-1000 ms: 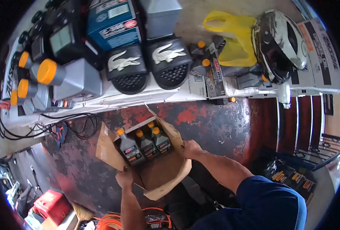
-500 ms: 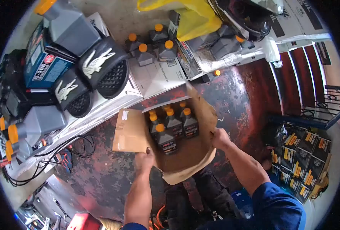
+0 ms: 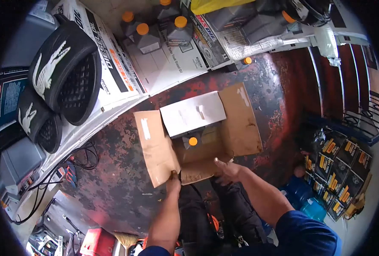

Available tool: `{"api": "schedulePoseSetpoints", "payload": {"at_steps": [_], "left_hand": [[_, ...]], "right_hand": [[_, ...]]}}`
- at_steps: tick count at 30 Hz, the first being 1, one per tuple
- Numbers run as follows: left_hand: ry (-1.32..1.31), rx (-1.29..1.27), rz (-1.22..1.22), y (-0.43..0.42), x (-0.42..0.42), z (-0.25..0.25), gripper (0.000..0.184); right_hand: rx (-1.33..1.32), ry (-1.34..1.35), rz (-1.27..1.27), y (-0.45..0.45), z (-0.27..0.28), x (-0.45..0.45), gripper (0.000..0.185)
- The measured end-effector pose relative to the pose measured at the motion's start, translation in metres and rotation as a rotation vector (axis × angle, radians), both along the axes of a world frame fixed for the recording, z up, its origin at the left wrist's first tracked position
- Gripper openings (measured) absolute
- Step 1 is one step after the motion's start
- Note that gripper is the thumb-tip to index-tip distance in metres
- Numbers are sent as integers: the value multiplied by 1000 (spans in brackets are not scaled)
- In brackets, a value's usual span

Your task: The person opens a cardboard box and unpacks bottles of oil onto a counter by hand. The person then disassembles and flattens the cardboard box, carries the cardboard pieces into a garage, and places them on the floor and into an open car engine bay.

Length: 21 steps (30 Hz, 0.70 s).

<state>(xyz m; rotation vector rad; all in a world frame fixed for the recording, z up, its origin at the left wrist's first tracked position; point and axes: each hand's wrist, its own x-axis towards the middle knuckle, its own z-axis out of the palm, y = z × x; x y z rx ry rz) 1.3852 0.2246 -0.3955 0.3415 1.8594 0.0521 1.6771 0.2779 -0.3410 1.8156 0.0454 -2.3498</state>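
A cardboard box (image 3: pixel 243 128) stands on the floor with its side flaps spread, and its white back flap (image 3: pixel 193 113) lies over the bottles inside. One orange-capped bottle (image 3: pixel 193 141) shows below that flap; the others are hidden. My left hand (image 3: pixel 173 183) grips the near left corner, at the lower edge of the left flap. At the near right corner, my right hand (image 3: pixel 228 171) has its fingers apart and touches or nearly touches the near flap (image 3: pixel 200 170), holding nothing.
Black slides (image 3: pixel 65 72) and orange-capped bottles (image 3: pixel 179 32) stand on the boxes behind. Cables (image 3: pixel 85 155) lie at the left, a red case (image 3: pixel 97 243) at lower left. Stairs (image 3: pixel 326 81) and stacked black boxes (image 3: pixel 339 170) are at the right, near blue jugs (image 3: pixel 313 209).
The white flap has folded down over the bottles and the right flap has opened outward. My right hand has let go of the right side and moved to the near edge.
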Motion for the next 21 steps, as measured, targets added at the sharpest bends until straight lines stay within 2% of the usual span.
{"api": "schedulePoseSetpoints", "payload": {"at_steps": [1, 3, 4, 6, 7, 8, 9, 10, 12, 13, 14, 15, 16, 17, 19, 21], "left_hand": [[-13, -353, 106, 40, 11, 43, 65], [-33, -388, 183, 62, 23, 68, 67], [-56, -414, 259, 67, 26, 67, 69], [-64, -392, 242, 56, 23, 50, 73], [-218, -428, 347, 56, 21, 51, 73], [-373, -463, 453, 58, 21, 56, 72], [-215, -383, 414, 107, 43, 108, 72], [-207, -389, 419, 103, 40, 100, 72], [-118, 80, -132, 94, 32, 68, 67], [-153, 203, -162, 101, 27, 49, 60], [-157, 209, -165, 131, 38, 64, 60], [-73, 49, -139, 180, 55, 98, 52], [11, -106, -110, 210, 65, 117, 44], [5, -92, -110, 214, 59, 94, 44], [-22, 218, -685, 204, 41, 18, 48], [18, 264, -587, 195, 50, 3, 46]], "right_hand": [[0, 3, 4, 10, 4, -9, 92], [692, -217, 588, 45, 20, -50, 92], [697, -209, 586, 52, 6, -65, 92], [811, -357, 947, 63, -30, -87, 74], [812, -349, 943, 58, -66, -89, 74], [913, -291, 929, 48, -114, -91, 64], [1009, -228, 910, 41, -141, -95, 55], [1004, -217, 909, 41, -146, -98, 55], [808, -311, 638, 50, -148, -97, 41], [811, -316, 640, 59, -130, -91, 41], [779, -238, 741, 73, -92, -81, 45], [749, -163, 838, 90, -56, -71, 49], [880, -248, 801, 92, -30, -60, 43], [1008, -329, 764, 90, -3, -50, 37], [1160, -380, 671, 110, 64, -34, 38], [1215, -400, 678, 137, 106, -28, 38]]}}
